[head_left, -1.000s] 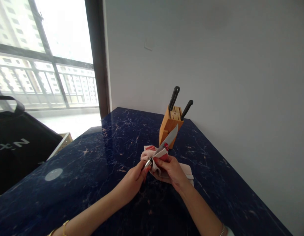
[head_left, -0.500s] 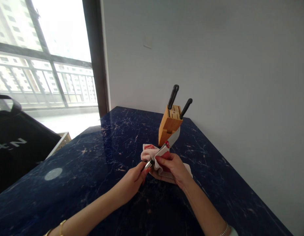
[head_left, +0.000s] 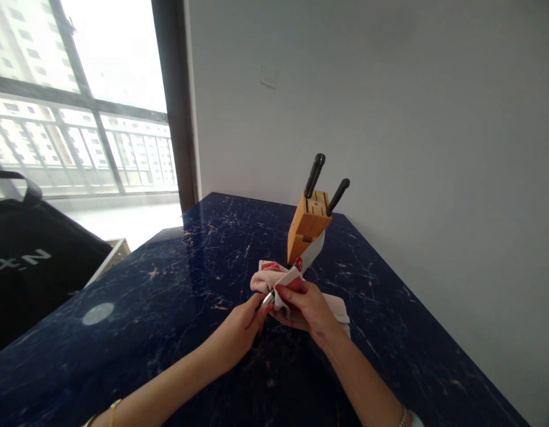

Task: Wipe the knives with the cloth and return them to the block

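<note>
My left hand [head_left: 241, 329] is closed round the handle of a kitchen knife [head_left: 310, 253], whose steel blade points up and away toward the wall. My right hand [head_left: 307, 308] pinches a pink and red cloth [head_left: 270, 273] folded around the lower part of the blade. More of the cloth trails onto the counter behind my right wrist. Just beyond the blade tip stands a wooden knife block [head_left: 306, 228] with two black-handled knives sticking out of it.
Everything rests on a dark blue marbled counter [head_left: 176, 284] that meets a plain grey wall on the right. A black bag [head_left: 29, 261] with white lettering stands off the counter's left edge, below a large window.
The blade has dropped a little lower and my right hand has shifted slightly along it with the cloth; my left hand keeps its hold on the handle.
</note>
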Available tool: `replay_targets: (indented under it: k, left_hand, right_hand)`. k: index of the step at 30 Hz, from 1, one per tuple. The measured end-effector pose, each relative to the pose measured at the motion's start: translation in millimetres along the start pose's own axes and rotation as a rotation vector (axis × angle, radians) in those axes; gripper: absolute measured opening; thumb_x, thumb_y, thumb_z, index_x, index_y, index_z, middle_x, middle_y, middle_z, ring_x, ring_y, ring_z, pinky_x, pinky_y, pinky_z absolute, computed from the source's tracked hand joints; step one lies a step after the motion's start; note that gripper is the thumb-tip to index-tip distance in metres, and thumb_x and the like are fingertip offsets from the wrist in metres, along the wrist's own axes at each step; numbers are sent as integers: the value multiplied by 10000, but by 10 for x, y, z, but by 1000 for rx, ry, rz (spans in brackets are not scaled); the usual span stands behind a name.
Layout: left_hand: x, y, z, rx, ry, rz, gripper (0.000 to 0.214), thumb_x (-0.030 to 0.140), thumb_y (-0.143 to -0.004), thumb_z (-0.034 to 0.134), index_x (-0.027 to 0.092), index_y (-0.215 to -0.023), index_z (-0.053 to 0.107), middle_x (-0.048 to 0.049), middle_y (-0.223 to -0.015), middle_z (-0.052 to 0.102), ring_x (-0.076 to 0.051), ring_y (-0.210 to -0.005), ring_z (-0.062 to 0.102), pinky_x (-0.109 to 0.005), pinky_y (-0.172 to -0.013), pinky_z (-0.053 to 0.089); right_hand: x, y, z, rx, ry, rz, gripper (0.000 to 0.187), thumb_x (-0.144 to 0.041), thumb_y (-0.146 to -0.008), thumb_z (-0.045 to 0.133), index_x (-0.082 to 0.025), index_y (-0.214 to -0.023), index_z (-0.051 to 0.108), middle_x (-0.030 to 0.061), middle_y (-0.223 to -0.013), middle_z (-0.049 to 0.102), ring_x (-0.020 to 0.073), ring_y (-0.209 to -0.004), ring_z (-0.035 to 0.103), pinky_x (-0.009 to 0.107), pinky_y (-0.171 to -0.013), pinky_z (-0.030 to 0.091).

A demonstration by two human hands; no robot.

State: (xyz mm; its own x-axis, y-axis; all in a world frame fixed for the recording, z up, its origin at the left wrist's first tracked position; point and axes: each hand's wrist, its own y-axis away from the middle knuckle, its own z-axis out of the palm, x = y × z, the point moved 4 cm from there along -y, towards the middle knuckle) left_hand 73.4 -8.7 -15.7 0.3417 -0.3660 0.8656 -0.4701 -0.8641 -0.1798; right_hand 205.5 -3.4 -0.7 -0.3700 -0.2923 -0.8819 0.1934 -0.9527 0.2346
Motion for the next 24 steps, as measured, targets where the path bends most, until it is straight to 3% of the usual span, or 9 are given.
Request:
replay_targets:
  k: [5, 9, 12, 17, 24]
  left_hand:
    - [-26, -18, -24, 34, 42, -32, 330, 434, -881, 300, 164, -881, 490, 44, -582, 461, -92, -509, 415, -198, -488, 338]
    - [-37, -26, -17, -17, 94, -51, 358, 456, -877, 295, 160, -886, 497, 52, -567, 445, -77, -468, 388, -185, -444, 311]
    - [-31, -23, -14, -39, 93, -57, 362, 460, -874, 303, 157, -895, 501, 54, -558, 444, -75, -461, 381, -183, -437, 303]
    - [-12, -20, -37, -44, 64, -42, 369, 461, -873, 304, 151, -861, 505, 48, -570, 441, -80, -487, 384, -185, -450, 307]
    - [-18, -17, -3, -73, 74, -57, 372, 463, -872, 299, 149, -879, 499, 54, -552, 414, -82, -487, 369, -186, -447, 301]
  right_hand:
    - [-63, -30, -77, -69, 18, -86, 281, -281, -600, 729, -118, -816, 654, 51, -731, 670, 161, -640, 616, 316, -664, 484]
    - [-197, -37, -265, -11, 38, -180, 221, -285, -620, 715, -115, -752, 665, 36, -676, 668, 139, -591, 597, 264, -614, 462]
    - [-219, -22, -304, 9, 55, -162, 250, -298, -605, 724, -119, -771, 668, 39, -699, 673, 143, -600, 599, 265, -616, 455]
    - [-152, -3, -192, -70, 113, -90, 285, -281, -601, 726, -104, -816, 668, 58, -741, 676, 170, -660, 613, 293, -671, 459]
    - [-201, -18, -271, 95, 21, -150, 252, -310, -591, 729, -130, -752, 658, 25, -646, 659, 138, -561, 589, 254, -570, 461]
